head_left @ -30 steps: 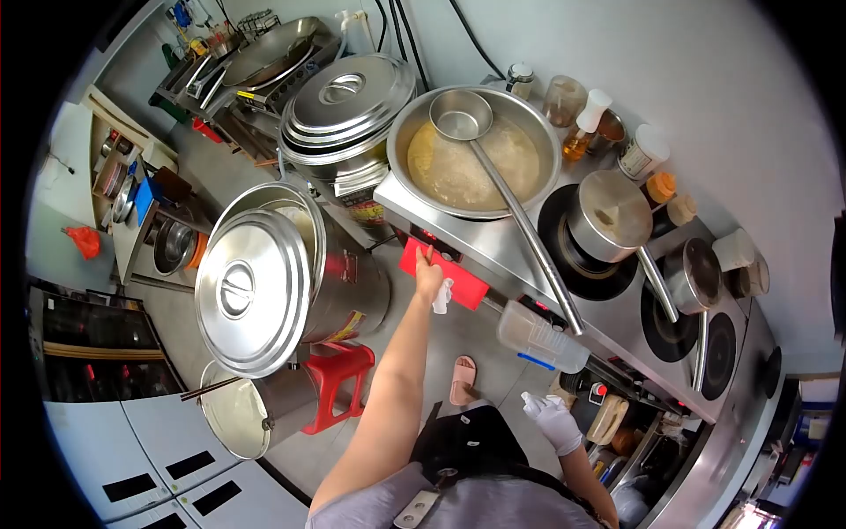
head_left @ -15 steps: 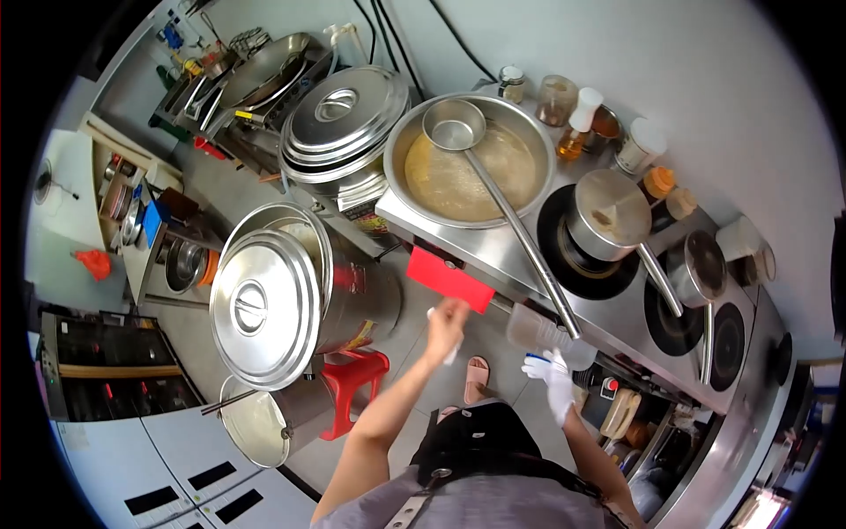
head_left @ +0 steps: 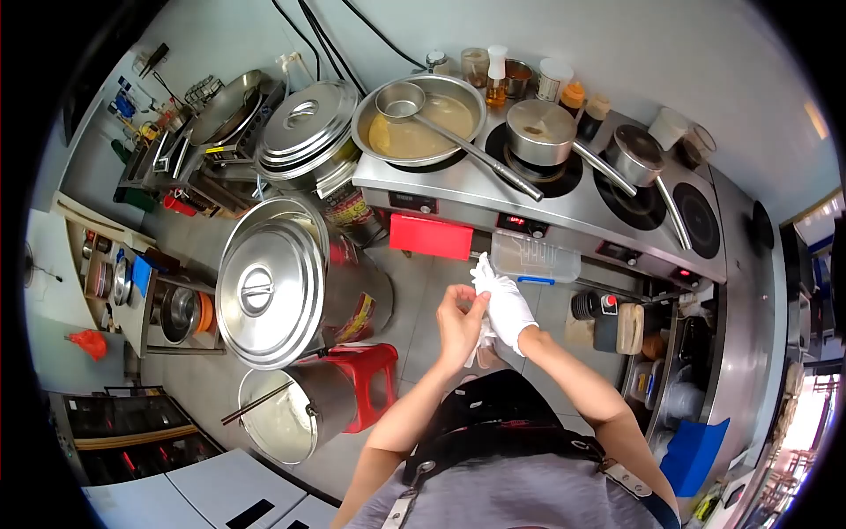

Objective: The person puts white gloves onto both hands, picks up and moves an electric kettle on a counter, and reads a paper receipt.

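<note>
Head view: bare left hand (head_left: 458, 319) pinches the white glove (head_left: 504, 302) on the right hand (head_left: 508, 309), below the red panel (head_left: 431, 236). Right fingers are spread, holding nothing. Pulling evenly at the cuff should avoid tearing.

I stand in a commercial kitchen, probably a restaurant's back line. A long stainless cooker (head_left: 564, 207) runs before me with round induction rings, bearing a wide pan of broth (head_left: 421, 119) with a ladle (head_left: 401, 100), and two small saucepans (head_left: 539, 119). Seasoning bottles (head_left: 499, 75) line the wall. Large lidded stockpots (head_left: 264, 295) stand on the tiled floor, one on a red stool (head_left: 357, 379). A wok station (head_left: 220, 110) sits further left, though that far edge is too distorted to read well.
</note>
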Motion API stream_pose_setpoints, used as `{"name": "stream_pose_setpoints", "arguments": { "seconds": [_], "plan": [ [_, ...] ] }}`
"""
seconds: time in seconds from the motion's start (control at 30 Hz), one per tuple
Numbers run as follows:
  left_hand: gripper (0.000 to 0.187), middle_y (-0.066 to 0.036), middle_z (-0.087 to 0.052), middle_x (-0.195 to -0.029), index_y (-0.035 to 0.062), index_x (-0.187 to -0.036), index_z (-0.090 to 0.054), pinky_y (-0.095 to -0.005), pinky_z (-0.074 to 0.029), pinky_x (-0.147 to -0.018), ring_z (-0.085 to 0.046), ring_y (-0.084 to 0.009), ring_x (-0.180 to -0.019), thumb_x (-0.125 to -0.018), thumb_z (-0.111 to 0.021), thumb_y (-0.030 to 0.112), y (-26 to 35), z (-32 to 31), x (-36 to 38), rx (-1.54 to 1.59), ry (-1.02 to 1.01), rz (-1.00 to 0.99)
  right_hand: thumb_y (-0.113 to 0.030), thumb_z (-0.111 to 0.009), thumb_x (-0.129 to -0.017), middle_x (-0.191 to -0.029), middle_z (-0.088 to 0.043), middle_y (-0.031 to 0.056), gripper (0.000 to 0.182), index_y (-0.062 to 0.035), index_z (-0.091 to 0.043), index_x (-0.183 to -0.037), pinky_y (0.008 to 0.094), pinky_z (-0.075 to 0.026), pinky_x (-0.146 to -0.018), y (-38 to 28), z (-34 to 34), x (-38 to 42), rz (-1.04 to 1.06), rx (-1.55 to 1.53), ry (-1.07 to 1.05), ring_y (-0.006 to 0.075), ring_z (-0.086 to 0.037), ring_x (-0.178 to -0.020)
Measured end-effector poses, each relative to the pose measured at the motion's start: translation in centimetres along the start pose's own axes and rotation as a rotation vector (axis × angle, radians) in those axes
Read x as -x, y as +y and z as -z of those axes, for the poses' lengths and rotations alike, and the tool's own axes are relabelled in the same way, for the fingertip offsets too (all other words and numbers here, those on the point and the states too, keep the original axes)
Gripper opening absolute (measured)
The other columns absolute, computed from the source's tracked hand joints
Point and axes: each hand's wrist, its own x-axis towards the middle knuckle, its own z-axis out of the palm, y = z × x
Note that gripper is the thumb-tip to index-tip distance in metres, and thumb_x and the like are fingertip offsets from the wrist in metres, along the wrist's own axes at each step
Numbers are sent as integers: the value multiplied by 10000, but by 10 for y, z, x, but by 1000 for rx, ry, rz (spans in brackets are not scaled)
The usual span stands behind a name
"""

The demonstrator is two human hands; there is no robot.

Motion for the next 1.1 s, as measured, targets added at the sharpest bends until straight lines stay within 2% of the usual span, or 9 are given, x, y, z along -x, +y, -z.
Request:
{"name": "stream_pose_setpoints", "arguments": {
  "seconds": [0.1,0.23,0.37,0.4,0.6,0.67,0.83,0.93,1.1],
  "plan": [
    [212,-23,-637,-742,-19,-929,-631,-230,-406,-513,-512,-54,-589,-875,-701,173,-3,12,24,213,-157,178,-342,-329,-1021,-923,-608,269,532,61,-390,-1363,458,-458,-762,2,-9,34,152,311,139,424,-571,-838],
    [217,-23,-634,-659,-43,-900,-662,-263,-429,-534,-538,-66,-589,-849,-700,164,-17,11,46,-154,-190,-4,-308,-396,-996,-948,-609,275,575,76,-306,-1414,435,-478,-736,7,-5,72,147,392,126,421,-596,-861],
    [171,-89,-607,-582,-31,-842,-646,-321,-438,-514,-550,-134,-507,-862,-655,139,-17,-9,73,-274,-90,-244,-213,-492,-944,-1214,-556,300,607,50,-279,-1447,390,-435,-950,6,10,109,17,148,168,421,-530,-1117],
    [154,-129,-599,-579,-20,-826,-638,-354,-445,-510,-572,-198,-490,-870,-633,128,-16,-14,82,-291,-74,-289,-175,-496,-929,-1464,-375,243,645,27,-226,-1479,342,-369,-1045,7,15,120,41,107,160,371,-440,-1286],
    [96,-137,-604,-613,27,-823,-611,-413,-461,-515,-595,-294,-519,-856,-627,116,-13,-47,132,-347,-172,-497,-51,-537,-868,-1607,-63,82,838,-89,-41,-1542,301,-371,-1047,57,27,159,73,-668,301,270,-325,-1386],
    [96,-137,-605,-614,29,-813,-609,-412,-459,-514,-594,-293,-517,-852,-626,114,-10,-61,148,-341,-239,-476,-72,-556,-873,-1603,-95,72,815,-85,-90,-1542,326,-224,-1151,67,40,182,56,-910,240,282,-240,-1417],
    [153,-111,-592,-584,4,-807,-615,-381,-445,-498,-592,-224,-507,-863,-618,145,7,-115,183,-344,-412,-536,-220,-474,-997,-1537,-311,57,568,-10,-283,-1489,317,-202,-1150,111,76,243,157,-823,284,176,-282,-1403],
    [186,-57,-625,-713,-18,-914,-626,-306,-485,-615,-604,-120,-665,-917,-610,167,22,-133,197,-163,-695,-345,-73,-449,-920,-1594,-162,76,684,-49,-142,-1531,303,-170,-1157,126,118,257,309,-639,476,181,-183,-1446],
    [192,-39,-649,-862,-22,-988,-623,-258,-495,-714,-607,-109,-758,-937,-617,163,37,-117,205,75,-728,-354,-24,-388,-903,-1596,-152,104,660,-48,-166,-1524,314,-164,-1170,-34,290,321,664,-432,822,224,-145,-1468]
  ]
}}
